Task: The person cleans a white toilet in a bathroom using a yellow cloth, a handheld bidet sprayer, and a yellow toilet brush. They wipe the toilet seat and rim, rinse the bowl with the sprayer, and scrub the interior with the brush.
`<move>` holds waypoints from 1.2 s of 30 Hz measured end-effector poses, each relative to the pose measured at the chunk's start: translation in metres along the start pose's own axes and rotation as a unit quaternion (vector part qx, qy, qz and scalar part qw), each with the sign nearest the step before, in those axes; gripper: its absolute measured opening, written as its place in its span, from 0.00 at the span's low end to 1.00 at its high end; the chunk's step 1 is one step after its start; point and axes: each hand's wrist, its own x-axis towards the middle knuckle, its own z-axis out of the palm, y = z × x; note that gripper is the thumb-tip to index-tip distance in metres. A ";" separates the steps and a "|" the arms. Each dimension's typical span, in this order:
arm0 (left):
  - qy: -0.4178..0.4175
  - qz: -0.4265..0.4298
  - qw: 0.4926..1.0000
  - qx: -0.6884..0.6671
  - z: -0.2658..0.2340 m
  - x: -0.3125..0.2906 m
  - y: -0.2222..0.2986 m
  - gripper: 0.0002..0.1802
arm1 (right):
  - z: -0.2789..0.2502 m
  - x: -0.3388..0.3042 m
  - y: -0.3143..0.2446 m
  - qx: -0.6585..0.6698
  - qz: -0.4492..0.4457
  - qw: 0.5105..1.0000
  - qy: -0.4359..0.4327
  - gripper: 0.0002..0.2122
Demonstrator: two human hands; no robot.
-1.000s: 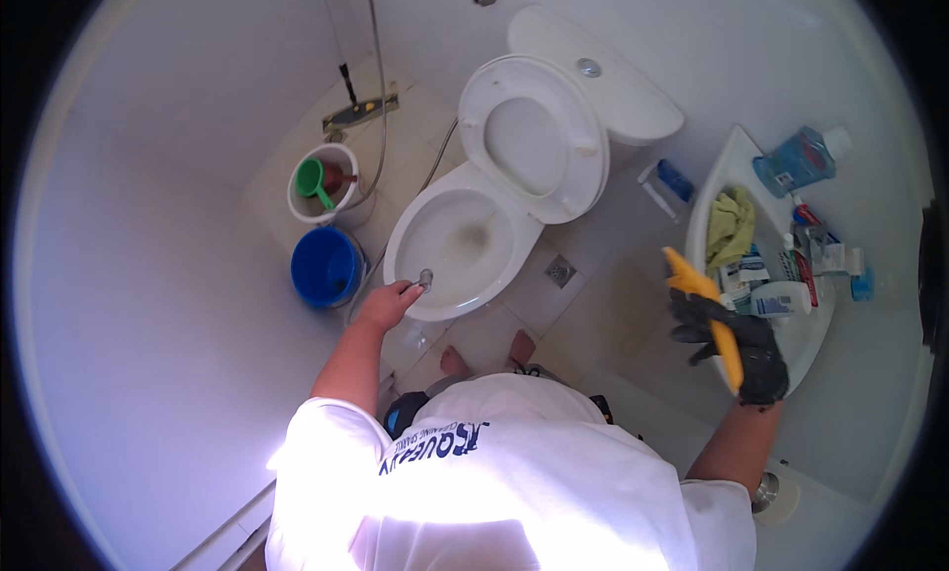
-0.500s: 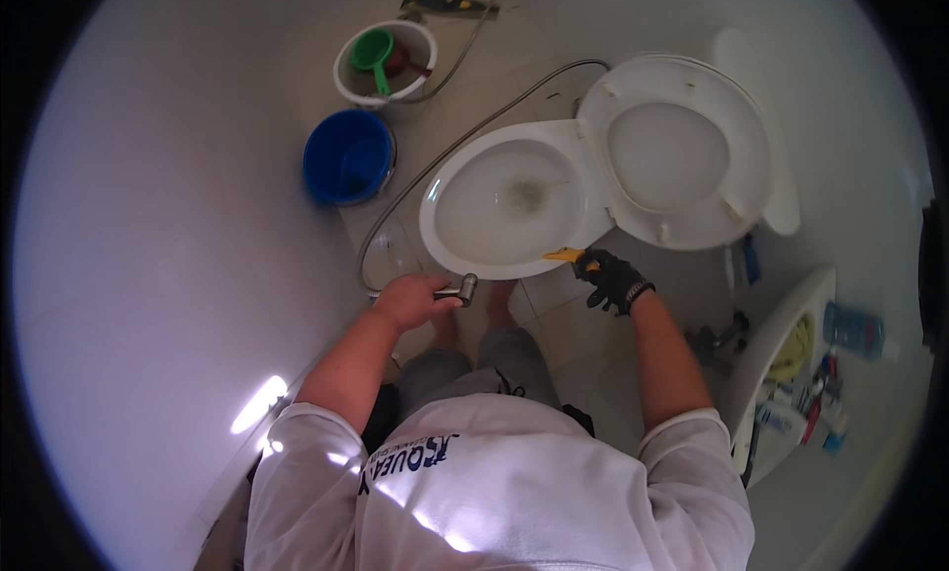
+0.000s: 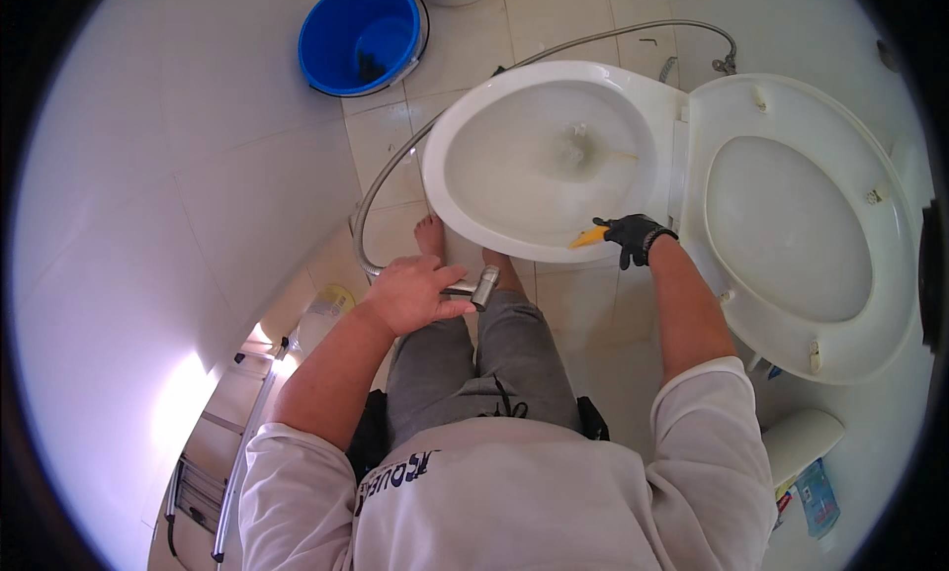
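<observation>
My bare left hand (image 3: 413, 292) is closed round the handle of a chrome handheld bidet sprayer (image 3: 485, 287), held in front of the toilet bowl's near left side. A metal hose (image 3: 368, 215) runs from it round the bowl to a wall valve. On my right hand (image 3: 638, 239) is a black glove. Its fingers grip a small yellow tool (image 3: 589, 237) with a tapered end, held at the near rim of the white toilet bowl (image 3: 450, 190); the tool's exact kind is unclear. Greyish water lies at the bowl's bottom. The seat and lid (image 3: 697, 210) are raised to the right.
A blue bucket (image 3: 314, 52) with something dark inside stands at the far left on the tiled floor. A metal stepladder (image 3: 237, 462) is at the lower left, near a pale container (image 3: 321, 314). A white shelf (image 3: 806, 440) and a blue bottle (image 3: 819, 497) are at the lower right.
The view has shifted and turned, so the bowl looks larger and the white bucket with the green dipper is mostly out of frame. Both hands still hold the same things.
</observation>
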 end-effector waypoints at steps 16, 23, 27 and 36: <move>0.000 0.001 1.000 -0.010 -0.012 0.019 0.011 0.28 | -0.017 0.015 0.008 -0.117 -0.079 0.990 0.028 0.20; 0.039 -0.054 0.997 -0.030 -0.020 0.017 -0.003 0.27 | 0.045 0.064 -0.068 -0.068 -0.287 0.933 0.205 0.15; 0.047 -0.063 0.996 -0.035 -0.040 0.022 -0.006 0.29 | 0.074 0.095 -0.141 0.208 -0.281 0.899 0.264 0.18; 0.024 0.000 1.000 -0.020 -0.055 0.039 -0.013 0.29 | 0.030 0.059 -0.199 0.849 -0.206 0.487 0.001 0.16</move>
